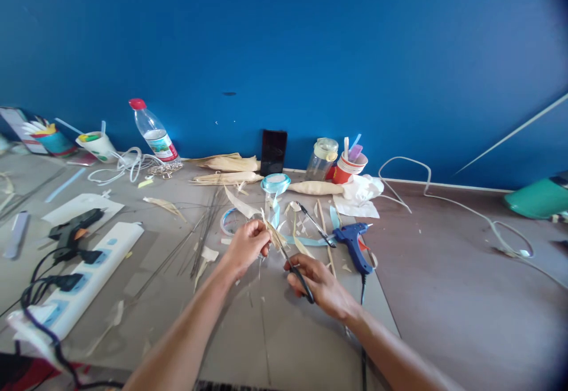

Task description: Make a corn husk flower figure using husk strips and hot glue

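My left hand pinches a strip of dried corn husk above the middle of the table. Black-handled scissors are gripped in my right hand, their blades pointing up and left to the husk strip. Whether the blades touch the husk I cannot make out. Behind the hands stands a roll of light blue ribbon, with a ribbon length trailing down from it. A blue glue gun lies to the right of my right hand, and a black pen rests just beyond that hand.
A white power strip with black plugs and cables lies at left. Thin wires and husk scraps litter the table. Along the blue wall stand a water bottle, a dark phone, a clear jar and a red paper cup.
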`<state>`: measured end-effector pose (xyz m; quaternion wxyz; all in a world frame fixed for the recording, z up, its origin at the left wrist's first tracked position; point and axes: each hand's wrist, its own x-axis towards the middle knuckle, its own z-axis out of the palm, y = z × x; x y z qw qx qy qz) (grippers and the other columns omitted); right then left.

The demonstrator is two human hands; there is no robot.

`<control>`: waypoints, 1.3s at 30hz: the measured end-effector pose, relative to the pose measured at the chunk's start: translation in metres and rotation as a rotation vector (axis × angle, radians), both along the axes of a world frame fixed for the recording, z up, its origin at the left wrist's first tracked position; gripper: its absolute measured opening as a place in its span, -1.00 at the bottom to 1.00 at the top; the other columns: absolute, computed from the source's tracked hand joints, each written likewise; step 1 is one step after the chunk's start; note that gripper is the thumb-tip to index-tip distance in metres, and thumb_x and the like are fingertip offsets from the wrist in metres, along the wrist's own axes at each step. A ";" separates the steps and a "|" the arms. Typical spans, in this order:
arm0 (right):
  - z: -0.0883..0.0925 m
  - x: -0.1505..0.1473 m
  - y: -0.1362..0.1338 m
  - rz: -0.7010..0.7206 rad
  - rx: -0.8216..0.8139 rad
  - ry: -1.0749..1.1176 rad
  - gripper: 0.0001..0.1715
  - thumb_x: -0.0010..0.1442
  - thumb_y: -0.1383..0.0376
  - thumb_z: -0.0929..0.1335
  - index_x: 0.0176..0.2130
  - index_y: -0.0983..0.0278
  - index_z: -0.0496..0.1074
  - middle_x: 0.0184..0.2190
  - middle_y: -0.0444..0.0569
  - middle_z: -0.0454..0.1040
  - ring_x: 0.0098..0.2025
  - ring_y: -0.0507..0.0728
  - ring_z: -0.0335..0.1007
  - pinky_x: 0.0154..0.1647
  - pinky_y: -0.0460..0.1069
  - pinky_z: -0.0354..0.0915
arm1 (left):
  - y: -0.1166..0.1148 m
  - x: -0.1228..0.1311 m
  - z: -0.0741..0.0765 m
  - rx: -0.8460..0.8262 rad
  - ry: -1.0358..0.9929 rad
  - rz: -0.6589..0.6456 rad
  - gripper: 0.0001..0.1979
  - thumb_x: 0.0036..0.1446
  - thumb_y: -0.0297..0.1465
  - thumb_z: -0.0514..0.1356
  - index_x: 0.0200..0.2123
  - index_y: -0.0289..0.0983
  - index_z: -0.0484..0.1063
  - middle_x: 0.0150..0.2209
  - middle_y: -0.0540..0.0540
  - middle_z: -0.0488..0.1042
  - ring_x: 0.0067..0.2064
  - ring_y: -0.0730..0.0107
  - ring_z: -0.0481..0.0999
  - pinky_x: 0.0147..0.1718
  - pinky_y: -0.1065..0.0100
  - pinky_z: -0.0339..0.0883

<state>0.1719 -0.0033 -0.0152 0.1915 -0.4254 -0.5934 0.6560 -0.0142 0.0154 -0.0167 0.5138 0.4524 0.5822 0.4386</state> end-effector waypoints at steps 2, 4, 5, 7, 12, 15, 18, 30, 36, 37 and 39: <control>0.001 0.000 0.000 0.004 -0.009 -0.008 -0.75 0.06 0.18 0.31 -0.26 0.28 0.32 -0.62 -0.23 0.23 -0.56 -0.02 0.10 -0.52 -0.12 0.03 | 0.000 0.000 0.000 0.002 0.000 0.001 -0.89 -0.02 -0.40 0.09 -0.54 -0.28 0.28 -0.67 0.09 0.29 -0.62 0.57 0.27 -0.57 0.48 0.13; 0.002 -0.001 0.000 -0.001 -0.012 -0.010 -0.72 0.06 0.16 0.32 -0.26 0.28 0.32 -0.62 -0.23 0.24 -0.56 -0.02 0.10 -0.53 -0.12 0.04 | 0.000 0.000 0.001 0.002 0.006 0.002 -0.89 -0.02 -0.40 0.08 -0.55 -0.28 0.28 -0.68 0.10 0.29 -0.63 0.57 0.26 -0.57 0.49 0.13; 0.002 -0.001 0.000 -0.002 -0.012 -0.014 -0.71 0.05 0.15 0.32 -0.26 0.28 0.32 -0.63 -0.23 0.24 -0.56 -0.02 0.11 -0.53 -0.12 0.04 | 0.000 0.000 0.001 0.002 0.011 0.001 -0.88 -0.02 -0.40 0.08 -0.55 -0.28 0.28 -0.68 0.10 0.29 -0.63 0.57 0.27 -0.57 0.49 0.13; 0.002 -0.001 0.000 -0.003 -0.004 -0.023 -0.71 0.06 0.14 0.32 -0.27 0.28 0.33 -0.63 -0.23 0.25 -0.56 -0.02 0.11 -0.53 -0.12 0.04 | -0.001 0.000 0.000 0.003 0.018 0.001 -0.88 -0.02 -0.40 0.08 -0.55 -0.28 0.28 -0.68 0.10 0.29 -0.62 0.56 0.27 -0.56 0.49 0.13; 0.003 -0.002 0.000 0.000 0.014 -0.041 -0.69 0.05 0.12 0.33 -0.26 0.29 0.33 -0.64 -0.22 0.26 -0.57 -0.03 0.09 -0.53 -0.11 0.03 | -0.002 -0.001 -0.001 0.005 0.008 -0.006 -0.89 -0.02 -0.38 0.09 -0.54 -0.27 0.30 -0.70 0.09 0.28 -0.62 0.54 0.26 -0.56 0.47 0.12; 0.003 -0.003 0.000 -0.003 0.007 -0.040 -0.67 0.04 0.11 0.35 -0.27 0.28 0.33 -0.65 -0.23 0.26 -0.58 -0.03 0.09 -0.54 -0.11 0.03 | -0.001 0.000 -0.002 0.009 -0.002 -0.009 -0.87 -0.03 -0.36 0.10 -0.55 -0.27 0.29 -0.70 0.09 0.28 -0.62 0.53 0.27 -0.56 0.47 0.12; 0.002 -0.003 0.000 -0.010 -0.003 -0.030 -0.68 0.04 0.11 0.35 -0.27 0.28 0.34 -0.65 -0.23 0.26 -0.58 -0.03 0.10 -0.54 -0.11 0.03 | -0.001 0.000 -0.002 0.008 -0.005 -0.003 -0.87 -0.03 -0.36 0.10 -0.55 -0.27 0.30 -0.70 0.09 0.29 -0.62 0.53 0.27 -0.56 0.46 0.13; -0.004 -0.002 0.000 -0.006 0.032 -0.006 -0.71 0.08 0.12 0.32 -0.27 0.28 0.34 -0.65 -0.23 0.25 -0.60 -0.04 0.08 -0.56 -0.12 0.03 | 0.000 -0.001 -0.004 0.005 -0.019 -0.018 -0.85 -0.01 -0.33 0.11 -0.52 -0.29 0.33 -0.69 0.07 0.29 -0.61 0.52 0.28 -0.54 0.45 0.15; 0.000 -0.003 0.000 -0.011 0.024 -0.023 -0.69 0.05 0.10 0.34 -0.29 0.27 0.33 -0.65 -0.25 0.22 -0.61 -0.05 0.05 -0.57 -0.12 0.01 | 0.001 -0.003 -0.004 -0.013 -0.047 -0.008 -0.83 -0.02 -0.30 0.14 -0.53 -0.29 0.33 -0.66 0.08 0.29 -0.61 0.54 0.28 -0.56 0.46 0.13; 0.001 -0.003 0.000 -0.013 0.027 -0.025 -0.69 0.05 0.10 0.34 -0.29 0.27 0.33 -0.65 -0.25 0.21 -0.61 -0.05 0.05 -0.57 -0.12 0.01 | 0.001 -0.003 -0.005 -0.013 -0.052 -0.007 -0.83 -0.02 -0.30 0.14 -0.52 -0.29 0.34 -0.66 0.08 0.29 -0.61 0.53 0.28 -0.55 0.46 0.13; 0.002 -0.003 0.000 -0.014 0.030 -0.030 -0.69 0.05 0.10 0.34 -0.29 0.28 0.32 -0.65 -0.25 0.21 -0.60 -0.05 0.04 -0.57 -0.12 0.01 | 0.002 -0.004 -0.006 -0.012 -0.060 -0.012 -0.81 -0.01 -0.28 0.14 -0.51 -0.30 0.35 -0.67 0.08 0.29 -0.60 0.53 0.28 -0.55 0.46 0.13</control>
